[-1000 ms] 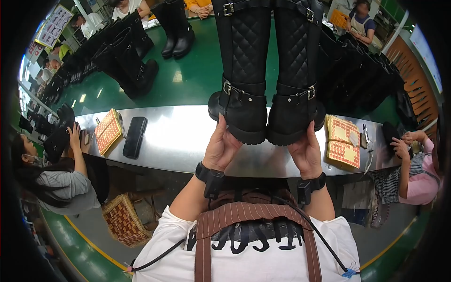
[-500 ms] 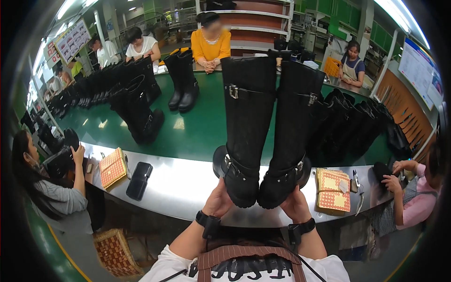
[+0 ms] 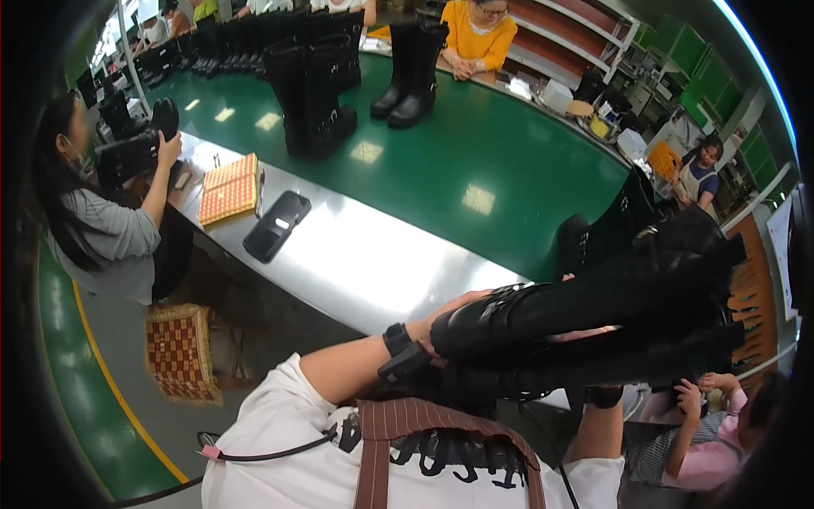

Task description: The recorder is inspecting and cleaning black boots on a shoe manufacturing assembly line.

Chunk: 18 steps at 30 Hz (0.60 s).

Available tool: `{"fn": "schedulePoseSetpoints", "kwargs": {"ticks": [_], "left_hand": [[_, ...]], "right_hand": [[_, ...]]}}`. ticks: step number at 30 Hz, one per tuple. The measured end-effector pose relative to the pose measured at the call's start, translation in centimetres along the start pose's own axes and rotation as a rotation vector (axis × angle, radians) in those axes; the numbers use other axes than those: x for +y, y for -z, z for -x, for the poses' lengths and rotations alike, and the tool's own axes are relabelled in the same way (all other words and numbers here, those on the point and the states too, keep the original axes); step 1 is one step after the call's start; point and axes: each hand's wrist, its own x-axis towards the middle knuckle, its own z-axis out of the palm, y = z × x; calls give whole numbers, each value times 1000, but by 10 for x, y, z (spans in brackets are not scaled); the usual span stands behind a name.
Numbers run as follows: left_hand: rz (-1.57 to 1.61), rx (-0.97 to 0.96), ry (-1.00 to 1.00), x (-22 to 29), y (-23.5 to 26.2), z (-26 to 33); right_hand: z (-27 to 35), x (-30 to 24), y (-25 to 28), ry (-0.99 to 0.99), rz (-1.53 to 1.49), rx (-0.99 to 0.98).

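A pair of tall black boots (image 3: 585, 293) with buckled straps lies sideways in my hands, the shafts pointing right. My left hand (image 3: 458, 316) is closed around the foot end of the boots, over the table's metal edge. Much of my right hand (image 3: 585, 334) is hidden behind the boots; some skin shows between the two shafts, and its wrist with a black band comes up below them. Just past the held pair, another black boot (image 3: 615, 220) is on the green table surface (image 3: 509, 229), partly covered.
A black phone (image 3: 277, 226) and an orange-patterned booklet (image 3: 229, 188) lie on the metal strip at left. Black boots (image 3: 305, 102) and another pair (image 3: 407, 76) stand farther back. Co-workers sit left (image 3: 110, 204) and right (image 3: 721, 433); a woven seat (image 3: 180, 352) is lower left.
The boots have gone from upright in front of me to lying sideways at the right, both hands moving with them. The view has turned and tilted.
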Motion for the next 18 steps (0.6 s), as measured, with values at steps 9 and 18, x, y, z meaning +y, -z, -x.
{"fn": "schedulePoseSetpoints", "kwargs": {"ticks": [9, 18], "left_hand": [[225, 69, 353, 19, -12, -9], [-591, 212, 43, 58, -44, 2]], "right_hand": [[-23, -19, -28, 88, -715, 304], [-10, -36, -28, -46, -827, 451]]}}
